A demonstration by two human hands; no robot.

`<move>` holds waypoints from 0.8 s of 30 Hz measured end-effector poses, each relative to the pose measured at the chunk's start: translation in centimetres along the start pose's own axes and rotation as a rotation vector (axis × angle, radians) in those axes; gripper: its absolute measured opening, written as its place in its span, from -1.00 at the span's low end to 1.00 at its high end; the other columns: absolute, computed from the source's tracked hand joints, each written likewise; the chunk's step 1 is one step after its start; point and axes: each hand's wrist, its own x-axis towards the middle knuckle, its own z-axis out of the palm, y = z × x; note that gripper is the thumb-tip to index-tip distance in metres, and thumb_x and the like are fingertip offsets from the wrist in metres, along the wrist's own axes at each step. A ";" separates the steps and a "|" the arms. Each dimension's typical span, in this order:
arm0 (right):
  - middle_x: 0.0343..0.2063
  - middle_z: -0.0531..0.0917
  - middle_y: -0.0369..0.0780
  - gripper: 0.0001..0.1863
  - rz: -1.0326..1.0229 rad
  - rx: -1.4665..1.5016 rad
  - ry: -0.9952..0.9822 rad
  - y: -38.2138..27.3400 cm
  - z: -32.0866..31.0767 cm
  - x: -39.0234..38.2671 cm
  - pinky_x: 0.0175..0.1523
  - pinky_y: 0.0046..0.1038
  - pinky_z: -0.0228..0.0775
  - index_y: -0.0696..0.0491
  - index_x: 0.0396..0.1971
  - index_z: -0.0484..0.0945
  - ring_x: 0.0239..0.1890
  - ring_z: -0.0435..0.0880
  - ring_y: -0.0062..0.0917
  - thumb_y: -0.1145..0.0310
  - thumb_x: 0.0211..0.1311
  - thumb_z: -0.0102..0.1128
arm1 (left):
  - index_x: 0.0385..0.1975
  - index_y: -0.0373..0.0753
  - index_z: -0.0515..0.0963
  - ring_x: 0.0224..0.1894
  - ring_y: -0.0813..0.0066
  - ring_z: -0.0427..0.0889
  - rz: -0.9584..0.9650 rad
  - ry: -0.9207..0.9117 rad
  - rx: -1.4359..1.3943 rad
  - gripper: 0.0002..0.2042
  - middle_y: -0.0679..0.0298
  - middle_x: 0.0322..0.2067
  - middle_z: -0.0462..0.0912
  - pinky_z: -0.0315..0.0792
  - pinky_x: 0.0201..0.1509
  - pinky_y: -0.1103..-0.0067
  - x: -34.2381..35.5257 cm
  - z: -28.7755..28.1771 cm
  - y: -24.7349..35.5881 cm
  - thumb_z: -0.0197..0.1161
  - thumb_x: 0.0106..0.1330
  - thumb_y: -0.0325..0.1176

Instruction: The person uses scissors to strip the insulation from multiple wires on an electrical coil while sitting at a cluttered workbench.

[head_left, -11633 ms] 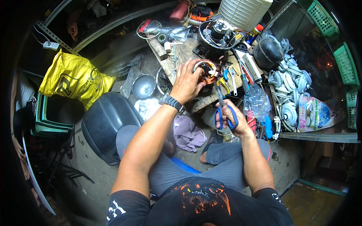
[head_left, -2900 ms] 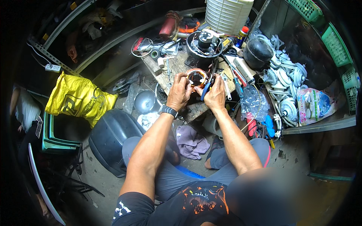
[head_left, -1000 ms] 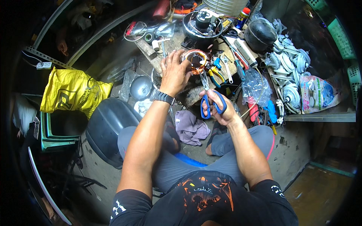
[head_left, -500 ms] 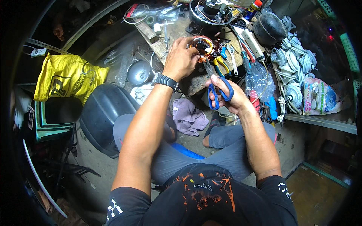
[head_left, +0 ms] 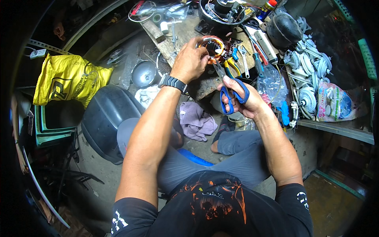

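Observation:
A motor stator (head_left: 213,41) with a ring of copper windings stands on the wooden bench, and my left hand (head_left: 192,59) grips its near left side. My right hand (head_left: 245,102) holds a pair of scissors (head_left: 226,100) by the blue handles, with thumb and fingers through the loops. The metal blades point up and left toward the lower edge of the windings. Whether the tips touch the copper I cannot tell. Fine scraps of dark copper wire lie at the stator's right side. Yellow-and-black pliers (head_left: 233,68) rest just right of the blades.
An adjustable wrench (head_left: 244,62) and a power strip (head_left: 265,46) lie at the bench's right. Behind stands a black motor housing (head_left: 221,15). White motor parts (head_left: 310,63) pile up far right. A metal bowl (head_left: 144,75), purple cloth (head_left: 196,121) and yellow sack (head_left: 71,79) are left and near.
My right hand has shifted slightly right and down with the scissors, so the blades sit a little farther from the windings. My left hand stays at the stator.

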 end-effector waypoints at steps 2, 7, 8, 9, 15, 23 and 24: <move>-0.50 0.65 -0.32 -0.41 -0.006 -0.030 -0.002 -0.2 -0.2 0.2 -0.56 -0.62 0.35 0.05 -0.05 0.61 -0.61 0.65 -0.62 -0.25 0.45 0.21 | -0.21 -0.20 0.75 0.17 0.02 0.64 -0.009 -0.009 0.000 -0.85 0.11 0.23 0.56 0.55 0.25 0.24 0.0 0.0 0.0 0.40 0.33 -0.30; -0.49 0.63 -0.32 -0.47 -0.146 -0.128 -0.020 2.6 -0.5 2.4 -0.55 -0.61 0.32 0.01 -0.03 0.57 -0.61 0.64 -0.63 -0.21 0.48 0.19 | -0.17 -0.25 0.74 0.17 0.05 0.65 0.004 -0.020 -0.019 -0.82 0.09 0.22 0.56 0.56 0.25 0.25 0.3 0.0 -0.4 0.37 0.35 -0.30; -0.49 0.62 -0.32 -0.47 -0.189 -0.171 0.014 3.6 -0.2 2.8 -0.54 -0.62 0.32 0.01 -0.03 0.56 -0.61 0.64 -0.63 -0.21 0.48 0.18 | -0.17 -0.26 0.74 0.17 0.05 0.65 0.004 -0.018 -0.027 -0.81 0.09 0.22 0.56 0.56 0.26 0.26 0.4 -0.1 -0.2 0.37 0.36 -0.30; -0.51 0.62 -0.32 -0.53 -0.210 -0.137 0.024 4.1 -0.2 2.9 -0.53 -0.61 0.36 0.02 -0.05 0.56 -0.60 0.63 -0.64 -0.14 0.49 0.23 | -0.20 -0.27 0.76 0.19 0.00 0.61 -0.016 -0.020 -0.068 -0.82 0.07 0.21 0.57 0.49 0.31 0.24 0.4 0.0 0.0 0.29 0.35 -0.34; -0.52 0.58 -0.37 -0.64 -0.347 -0.280 0.147 5.7 1.0 4.8 -0.46 -0.61 0.41 0.04 -0.01 0.56 -0.58 0.58 -0.71 0.09 0.46 0.36 | -0.16 -0.27 0.75 0.17 0.04 0.65 -0.015 -0.029 -0.042 -0.82 0.07 0.19 0.58 0.54 0.26 0.25 0.0 -0.5 -0.6 0.30 0.39 -0.35; -0.55 0.62 -0.30 -0.46 -0.685 -0.482 0.393 10.6 0.3 9.1 -0.35 -0.46 0.41 0.13 0.11 0.52 -0.52 0.51 -0.64 0.07 0.34 0.46 | -0.18 -0.29 0.75 0.16 -0.02 0.64 -0.008 0.002 -0.023 -0.83 0.05 0.16 0.60 0.54 0.25 0.25 0.6 0.2 -0.3 0.29 0.37 -0.39; -0.55 0.61 -0.31 -0.46 -0.691 -0.469 0.384 10.5 0.3 9.4 -0.35 -0.46 0.40 0.13 0.11 0.52 -0.52 0.51 -0.66 0.08 0.34 0.46 | -0.18 -0.28 0.74 0.16 -0.02 0.64 -0.008 -0.001 -0.037 -0.84 0.05 0.16 0.60 0.53 0.26 0.25 0.5 0.1 -0.4 0.29 0.37 -0.40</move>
